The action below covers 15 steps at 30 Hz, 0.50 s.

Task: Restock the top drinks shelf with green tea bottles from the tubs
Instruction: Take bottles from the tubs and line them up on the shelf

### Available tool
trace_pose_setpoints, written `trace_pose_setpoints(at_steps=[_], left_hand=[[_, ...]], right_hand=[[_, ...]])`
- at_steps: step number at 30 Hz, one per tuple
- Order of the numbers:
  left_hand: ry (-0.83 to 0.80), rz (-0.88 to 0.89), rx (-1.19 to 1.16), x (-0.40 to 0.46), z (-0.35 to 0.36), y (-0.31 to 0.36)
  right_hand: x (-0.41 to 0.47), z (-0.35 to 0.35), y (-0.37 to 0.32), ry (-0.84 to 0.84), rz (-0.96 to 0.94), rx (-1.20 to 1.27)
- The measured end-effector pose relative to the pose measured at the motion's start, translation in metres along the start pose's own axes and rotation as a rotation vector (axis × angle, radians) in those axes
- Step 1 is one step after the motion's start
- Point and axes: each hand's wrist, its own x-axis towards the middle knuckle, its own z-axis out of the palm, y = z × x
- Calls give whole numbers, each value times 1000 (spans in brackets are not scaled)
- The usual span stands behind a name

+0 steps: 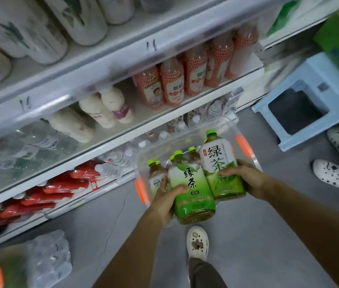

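Both hands are seen low in the head view, each wrapped round one large green tea bottle. Left hand (165, 199): fingers curled round the lower body of the left bottle (191, 188), thumb laid across the label front. Right hand (245, 177): fingers curled over the lower label of the right bottle (220, 165), thumb side hidden behind it. Two large bottles are counted in hand; they are held side by side, touching, tilted with caps pointing away, above the near edge of the clear tub (143, 163).

Shelving (93, 84) is noted along the left and top, with four tiers visible; labels are blurred. Top tier: at least five pale cylinders (45, 32), exact count not resolvable. Second tier: six red-patterned bottles (185, 77) in a row, three cream bottles (104, 107) lying tilted, clear bottles to their left uncounted. Lower tiers: water bottles (120, 157) and red packs (60, 186), counts not resolvable.

One light blue stool (301, 84) is recorded on the floor at right. One shrink-wrapped pack of clear bottles (48, 260) lies at lower left.

One tub with orange handles sits on the floor against the shelving. Inside, about five small green-capped bottles (157, 173) stand upright.

Three white clogs are counted: one (197, 243) below the bottles, two (335, 175) at right.
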Motion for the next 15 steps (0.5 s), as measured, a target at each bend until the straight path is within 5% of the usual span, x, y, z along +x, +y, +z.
trace_pose_setpoints(at_steps=[9,15], left_hand=[[-76,54,-118,-144,-96,-1],[149,229,-144,-236,-196,-24]], right_hand=[[-109,131,16,-237,-128,186],[-166,249,64,-249,-143,168]])
